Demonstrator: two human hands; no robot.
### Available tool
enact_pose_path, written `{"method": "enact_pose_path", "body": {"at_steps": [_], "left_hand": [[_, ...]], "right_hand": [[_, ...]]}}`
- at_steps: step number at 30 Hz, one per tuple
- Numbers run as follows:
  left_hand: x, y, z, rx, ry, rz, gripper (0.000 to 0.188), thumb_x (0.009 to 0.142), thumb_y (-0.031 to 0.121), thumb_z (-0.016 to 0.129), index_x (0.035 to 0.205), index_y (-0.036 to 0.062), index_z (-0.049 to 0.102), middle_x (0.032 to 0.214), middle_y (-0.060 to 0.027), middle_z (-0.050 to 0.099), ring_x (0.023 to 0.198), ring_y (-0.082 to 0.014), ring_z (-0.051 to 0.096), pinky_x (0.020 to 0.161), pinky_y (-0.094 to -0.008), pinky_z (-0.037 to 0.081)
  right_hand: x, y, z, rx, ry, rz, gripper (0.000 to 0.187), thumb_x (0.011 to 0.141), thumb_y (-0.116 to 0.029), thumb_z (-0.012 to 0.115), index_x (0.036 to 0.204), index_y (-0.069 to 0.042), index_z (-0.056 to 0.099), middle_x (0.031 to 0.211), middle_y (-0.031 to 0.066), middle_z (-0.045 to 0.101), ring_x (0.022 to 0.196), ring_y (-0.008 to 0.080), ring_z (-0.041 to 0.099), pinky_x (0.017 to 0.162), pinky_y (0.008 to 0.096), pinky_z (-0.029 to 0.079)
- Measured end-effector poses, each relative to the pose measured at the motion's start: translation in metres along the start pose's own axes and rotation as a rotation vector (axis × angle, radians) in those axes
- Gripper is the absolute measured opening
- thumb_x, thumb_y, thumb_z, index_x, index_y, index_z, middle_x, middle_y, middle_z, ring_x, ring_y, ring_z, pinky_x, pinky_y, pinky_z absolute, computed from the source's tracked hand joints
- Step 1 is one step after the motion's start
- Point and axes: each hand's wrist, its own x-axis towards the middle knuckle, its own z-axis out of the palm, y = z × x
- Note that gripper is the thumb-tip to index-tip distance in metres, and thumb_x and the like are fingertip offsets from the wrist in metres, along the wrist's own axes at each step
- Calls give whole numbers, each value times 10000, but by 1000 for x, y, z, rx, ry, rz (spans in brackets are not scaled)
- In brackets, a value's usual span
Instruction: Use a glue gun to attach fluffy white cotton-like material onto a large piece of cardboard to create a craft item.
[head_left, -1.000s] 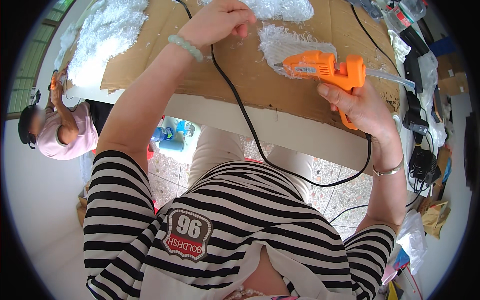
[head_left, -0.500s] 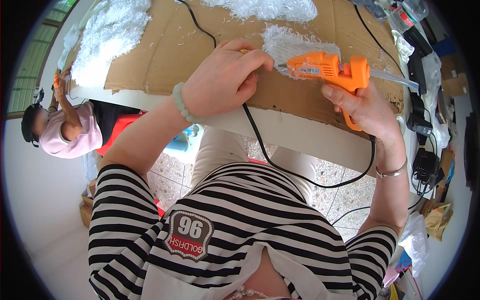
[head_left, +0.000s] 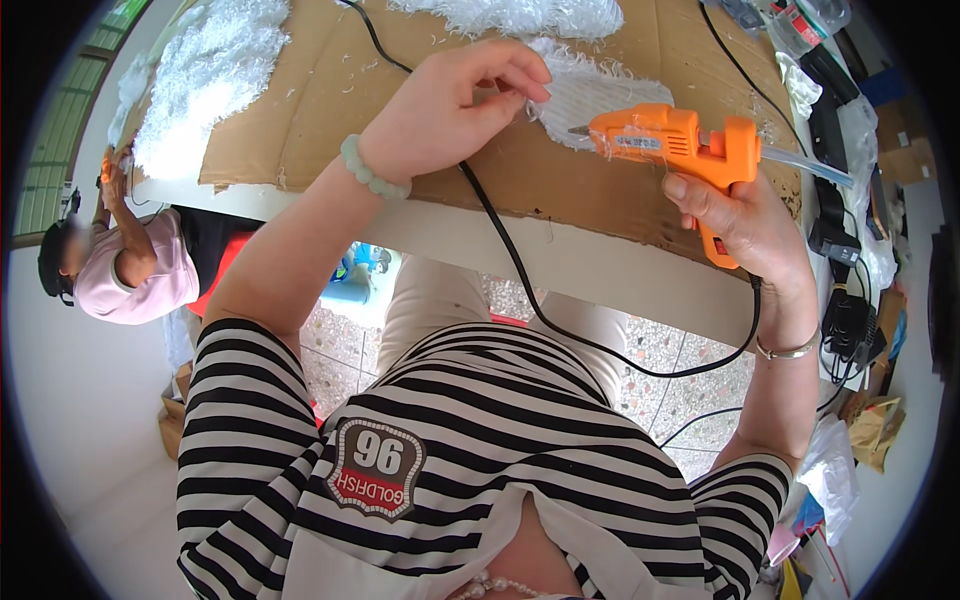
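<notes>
1. The right hand (head_left: 745,225) is wrapping around the handle of an orange glue gun (head_left: 738,150), which is pointing left. Compared with half a second ago, it is sitting a little farther right.
2. The left hand (head_left: 440,115) is now reaching slightly farther across, fingers curling and the gap to the thumb narrowing. Something small and whitish is showing at the fingertips; whether they are gripping it, I cannot tell.
3. A white cloth piece (head_left: 610,85) is lying between the hands, partly hidden behind the gun. The left fingertips are now meeting its left edge and the nozzle is standing clearer of them, seemingly leaving more room for fingerwork.
4. Nearest the body, a black cord (head_left: 756,300) is drooping from the gun past the edge of the white table (head_left: 600,265), then running beneath the left wrist, where it could be snagging.
5. Brown cardboard (head_left: 340,130) is covering the work area, with loose white fibres scattering over it.
6. At right, a black adapter (head_left: 835,240) is crowding the side.
7. Farther off, fluffy white pieces (head_left: 215,90) are lying left and at the far side.
8. At far left, a co-worker (head_left: 140,265) in pink is holding something orange.
</notes>
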Motion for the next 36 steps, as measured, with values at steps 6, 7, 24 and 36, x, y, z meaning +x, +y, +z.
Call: {"method": "enact_pose_path", "body": {"at_steps": [6, 7, 24, 36], "left_hand": [[-1, -4, -7, -182, 147, -89, 129, 818, -10, 567, 932, 31, 614, 866, -10, 634, 780, -111, 602, 705, -235, 478], [-2, -4, -7, -70, 149, -88, 130, 806, -17, 573, 915, 35, 618, 850, -19, 630, 755, -131, 604, 695, -241, 480], [5, 11, 12, 962, -88, 704, 91, 668, 118, 578, 747, 94, 616, 854, 14, 540, 889, -157, 500, 836, -339, 404], [-3, 13, 16, 926, -75, 726, 101, 667, 120, 575, 754, 74, 599, 860, 0, 551, 901, -165, 497, 841, -378, 407]], "right_hand": [[-4, 8, -7, 52, -6, -72, 299, 847, -280, 662, 981, -36, 553, 801, 13, 570, 701, 101, 528, 654, 247, 450], [-3, 7, -5, 56, 5, -89, 282, 855, -278, 651, 964, -34, 562, 790, 19, 575, 712, 106, 535, 662, 252, 452], [31, -6, 8, 373, 335, -227, 309, 894, -316, 564, 991, -26, 608, 832, 49, 627, 763, 139, 604, 638, 279, 516], [72, 6, 38, 486, 254, -289, 340, 937, -259, 482, 1152, -1, 537, 972, 90, 596, 869, 161, 591, 799, 373, 532]]}}
